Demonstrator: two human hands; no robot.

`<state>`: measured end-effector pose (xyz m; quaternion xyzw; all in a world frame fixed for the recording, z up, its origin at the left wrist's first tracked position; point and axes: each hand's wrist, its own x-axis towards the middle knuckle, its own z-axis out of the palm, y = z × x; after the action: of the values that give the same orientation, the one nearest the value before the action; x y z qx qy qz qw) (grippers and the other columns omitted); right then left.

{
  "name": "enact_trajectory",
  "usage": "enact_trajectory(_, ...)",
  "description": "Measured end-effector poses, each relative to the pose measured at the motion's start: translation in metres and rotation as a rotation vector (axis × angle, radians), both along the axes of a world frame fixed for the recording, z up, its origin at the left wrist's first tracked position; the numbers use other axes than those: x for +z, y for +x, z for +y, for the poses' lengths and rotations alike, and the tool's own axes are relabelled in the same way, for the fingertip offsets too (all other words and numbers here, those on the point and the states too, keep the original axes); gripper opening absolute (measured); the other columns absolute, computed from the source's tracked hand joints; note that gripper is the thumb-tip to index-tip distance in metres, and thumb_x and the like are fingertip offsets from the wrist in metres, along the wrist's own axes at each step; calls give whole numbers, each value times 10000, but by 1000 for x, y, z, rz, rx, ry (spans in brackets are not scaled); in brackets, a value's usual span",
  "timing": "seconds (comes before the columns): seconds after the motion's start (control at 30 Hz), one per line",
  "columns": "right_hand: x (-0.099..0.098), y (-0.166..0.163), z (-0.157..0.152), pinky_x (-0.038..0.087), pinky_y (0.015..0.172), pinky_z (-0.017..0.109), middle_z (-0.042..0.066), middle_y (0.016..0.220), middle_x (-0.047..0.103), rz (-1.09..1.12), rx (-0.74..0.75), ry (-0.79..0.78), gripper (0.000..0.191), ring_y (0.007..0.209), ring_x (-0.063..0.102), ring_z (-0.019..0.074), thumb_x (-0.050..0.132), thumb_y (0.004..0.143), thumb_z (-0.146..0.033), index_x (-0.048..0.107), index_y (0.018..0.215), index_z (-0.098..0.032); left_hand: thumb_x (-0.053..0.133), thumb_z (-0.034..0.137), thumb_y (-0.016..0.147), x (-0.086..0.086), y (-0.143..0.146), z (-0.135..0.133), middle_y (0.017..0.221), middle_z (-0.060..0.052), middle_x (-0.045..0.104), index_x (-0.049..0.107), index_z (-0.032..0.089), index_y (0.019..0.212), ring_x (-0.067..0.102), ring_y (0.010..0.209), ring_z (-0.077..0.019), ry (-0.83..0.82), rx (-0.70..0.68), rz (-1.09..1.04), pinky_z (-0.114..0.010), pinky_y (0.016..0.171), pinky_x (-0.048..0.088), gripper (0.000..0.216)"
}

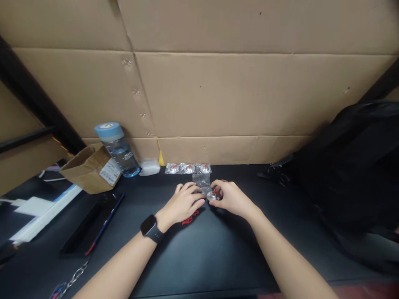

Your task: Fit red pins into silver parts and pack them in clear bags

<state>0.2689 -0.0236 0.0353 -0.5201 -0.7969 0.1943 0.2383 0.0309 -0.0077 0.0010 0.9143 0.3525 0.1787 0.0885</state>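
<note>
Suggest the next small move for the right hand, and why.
Probably ease the silver disc into the plastic bag: the right hand holds the disc close to it, the left hand is at the bag, and three bagged discs lie behind.

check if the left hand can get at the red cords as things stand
Probably yes: the red cords lie on the black tabletop beside the left hand, near its thumb, with nothing seen covering their visible part. Its fingers are at the clear plastic bag, so they'd likely need to shift first.

Shiny silver disc (212, 196), red piece (215, 191) on it, clear plastic bag (201, 180) beside.
</note>
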Motion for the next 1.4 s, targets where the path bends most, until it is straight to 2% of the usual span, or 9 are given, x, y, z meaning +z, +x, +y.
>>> enact_trajectory(0.13, -4, 2, -1, 429, 683, 245, 16, 883, 692, -104, -38, -30, 470, 777, 639, 178, 841, 705, -302, 649, 1130, -245, 415, 467, 1056, -2, 0, -3, 1429, -60, 563, 644, 374, 1330, 439, 1355, -308, -26, -2, 35, -478, 1037, 322, 369)
enact_trajectory(0.27, -9, 5, 6, 408, 662, 245, 18, 879, 692, -161, -89, -29, 386, 745, 637, 175, 869, 687, -284, 649, 999, -229, 392, 457, 1062, 0, -4, -6, 1474, -70, 551, 591, 336, 1381, 436, 1369, -306, -64, -15, 41, -505, 1063, 316, 394)
enact_trajectory(0.43, -13, 1, 10, 406, 654, 244, 19, 848, 674, -127, -90, -4, 294, 740, 629, 171, 861, 718, -317, 644, 887, -213, 401, 450, 1058, 5, -7, -9, 1534, -60, 493, 640, 339, 1319, 324, 1455, -344, -93, -15, 42, -552, 1102, 301, 371)
enact_trajectory(0.63, -15, -5, 5, 448, 710, 261, 32, 902, 663, -80, -66, -14, 512, 825, 639, 195, 867, 704, -321, 618, 1140, -219, 416, 452, 1052, 6, -8, -10, 1555, -40, 471, 665, 403, 1297, 303, 1463, -364, -131, -24, 26, -579, 1102, 317, 353)
enact_trajectory(0.83, -3, 6, 3, 421, 630, 231, -25, 809, 637, -60, -8, -138, 531, 671, 598, 141, 824, 694, -258, 567, 1157, -229, 406, 478, 1051, 3, -10, -9, 1555, -26, 479, 654, 438, 1316, 298, 1460, -382, -113, -8, 24, -593, 1099, 309, 365)
enact_trajectory(1.03, 0, 5, -3, 392, 629, 228, 4, 867, 636, -122, 15, -122, 384, 720, 578, 144, 789, 673, -216, 612, 1014, -214, 415, 506, 1043, -2, -13, -7, 1561, -20, 472, 634, 471, 1336, 318, 1449, -386, -102, -21, 18, -590, 1088, 323, 368)
enact_trajectory(1.13, 0, 3, -4, 393, 644, 233, 29, 926, 643, -142, 26, -111, 385, 746, 574, 150, 790, 672, -211, 630, 1021, -205, 423, 503, 1040, -2, -14, -6, 1574, -21, 456, 633, 473, 1339, 317, 1450, -388, -101, -27, 22, -588, 1090, 323, 366)
enact_trajectory(1.3, 0, -1, -2, 381, 640, 241, 30, 845, 637, -164, 29, -75, 174, 741, 573, 155, 764, 785, -286, 663, 889, -189, 453, 502, 1031, -2, -14, -5, 1576, -36, 452, 639, 458, 1343, 322, 1446, -386, -95, -43, 14, -582, 1098, 321, 365)
enact_trajectory(1.4, 0, -1, -3, 392, 644, 242, 24, 823, 634, -180, 45, -69, 151, 734, 588, 153, 775, 782, -282, 687, 861, -188, 447, 496, 1034, -2, -14, -6, 1581, -38, 446, 634, 468, 1345, 313, 1451, -398, -108, -32, 26, -598, 1093, 322, 364)
